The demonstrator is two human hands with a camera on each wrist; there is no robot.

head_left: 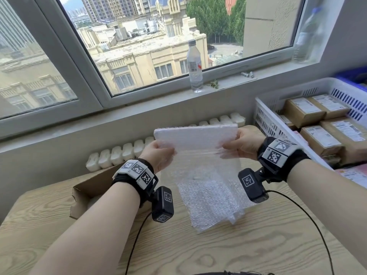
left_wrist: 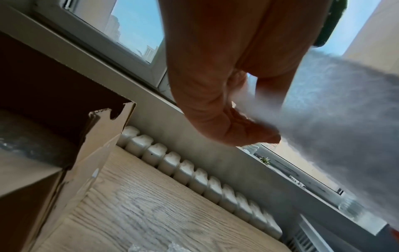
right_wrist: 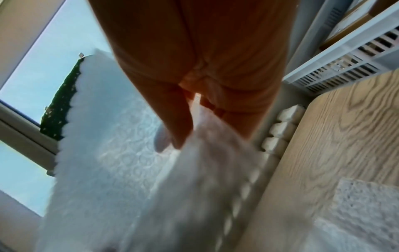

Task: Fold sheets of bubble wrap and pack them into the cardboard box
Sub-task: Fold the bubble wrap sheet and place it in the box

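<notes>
I hold a sheet of bubble wrap [head_left: 195, 136] up above the wooden table [head_left: 258, 235], its upper part doubled over and its lower part hanging down. My left hand [head_left: 158, 153] pinches its left edge, thumb in front, and the same left hand [left_wrist: 218, 105] shows up close with the bubble wrap [left_wrist: 336, 119] beside it. My right hand [head_left: 241, 144] pinches the right edge; from the wrist, the right hand [right_wrist: 194, 95] has bubble wrap [right_wrist: 112, 162] between thumb and fingers. More bubble wrap sheets [head_left: 212, 203] lie on the table below. The open cardboard box [head_left: 89, 187] sits at the left, partly behind my left forearm.
A white plastic crate [head_left: 278, 104] with brown parcels [head_left: 321, 139] stands at the right. A water bottle [head_left: 194, 66] is on the windowsill. A white radiator [head_left: 119, 153] runs behind the table. Camera cables [head_left: 309, 215] trail over the tabletop.
</notes>
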